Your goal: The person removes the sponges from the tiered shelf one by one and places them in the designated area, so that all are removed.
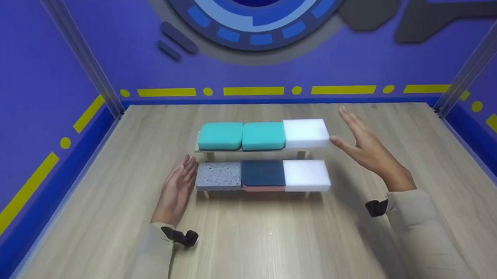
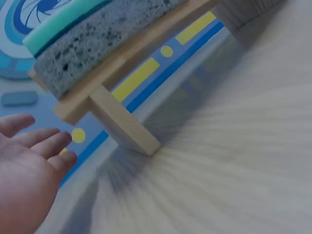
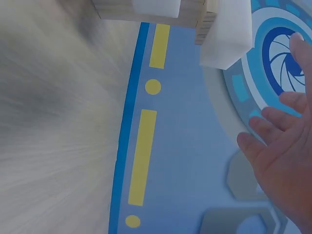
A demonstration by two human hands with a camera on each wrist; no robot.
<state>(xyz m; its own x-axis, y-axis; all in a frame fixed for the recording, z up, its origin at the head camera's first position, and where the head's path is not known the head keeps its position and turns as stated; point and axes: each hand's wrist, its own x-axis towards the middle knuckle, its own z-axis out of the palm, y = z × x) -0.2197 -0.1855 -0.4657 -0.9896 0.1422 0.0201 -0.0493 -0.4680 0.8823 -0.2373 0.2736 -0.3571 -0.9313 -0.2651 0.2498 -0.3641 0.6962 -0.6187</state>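
Two rows of cleaning blocks rest on a wooden stand (image 2: 127, 121). Its front row holds a grey speckled pumice block (image 1: 218, 175), a sponge with a dark top and pinkish underside (image 1: 263, 173), and a white foam block (image 1: 306, 174). Behind them sit two teal sponges (image 1: 220, 135) and another white foam block (image 1: 306, 132). My left hand (image 1: 178, 189) has extended fingers and is beside the left end of the pumice block, holding nothing. To the right of the rear white block, my right hand (image 1: 366, 152) is raised with its fingers spread, thumb tip near that block's edge.
The stand is on a pale wood-grain table (image 1: 252, 246). Blue panels with yellow markings (image 1: 253, 91) rise at the back and sides, with metal posts (image 1: 84, 54) in the corners. A dark strap (image 1: 179, 237) is on the left wrist, another (image 1: 376, 208) on the right.
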